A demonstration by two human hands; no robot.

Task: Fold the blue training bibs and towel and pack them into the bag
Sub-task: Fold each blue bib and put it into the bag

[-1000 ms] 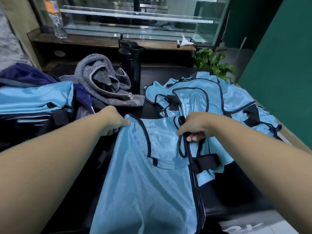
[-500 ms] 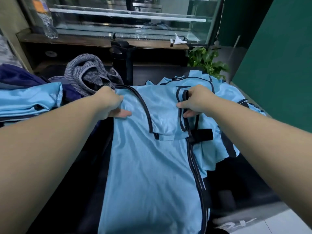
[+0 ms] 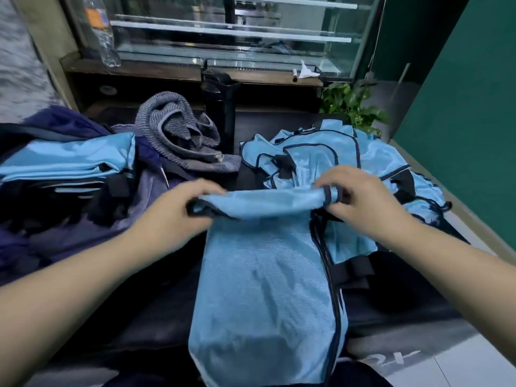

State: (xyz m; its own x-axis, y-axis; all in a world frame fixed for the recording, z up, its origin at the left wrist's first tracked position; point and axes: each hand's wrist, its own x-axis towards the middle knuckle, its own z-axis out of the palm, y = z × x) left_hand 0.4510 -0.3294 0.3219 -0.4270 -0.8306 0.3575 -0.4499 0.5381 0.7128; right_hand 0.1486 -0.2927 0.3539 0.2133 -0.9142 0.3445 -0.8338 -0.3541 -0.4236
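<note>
A light blue training bib (image 3: pixel 265 289) with dark piping lies lengthwise on the dark table in front of me, its far end rolled over into a fold. My left hand (image 3: pixel 178 210) grips the fold's left end and my right hand (image 3: pixel 363 202) grips its right end. Behind lies a heap of unfolded blue bibs (image 3: pixel 335 160). A grey striped towel (image 3: pixel 178 135) is crumpled at the back left. Folded bibs (image 3: pixel 69 160) are stacked on the dark bag (image 3: pixel 55 208) at the left.
A black bottle (image 3: pixel 220 107) stands behind the towel. A plastic water bottle (image 3: pixel 97 29) stands on the wooden shelf under a glass display case. A green plant (image 3: pixel 351 107) sits at the back right by the green wall. White floor shows at the lower right.
Both hands lifted the bib's top end away from me, then brought it back toward me, folding it over. The neckline and shoulder straps are now tucked inside the fold.
</note>
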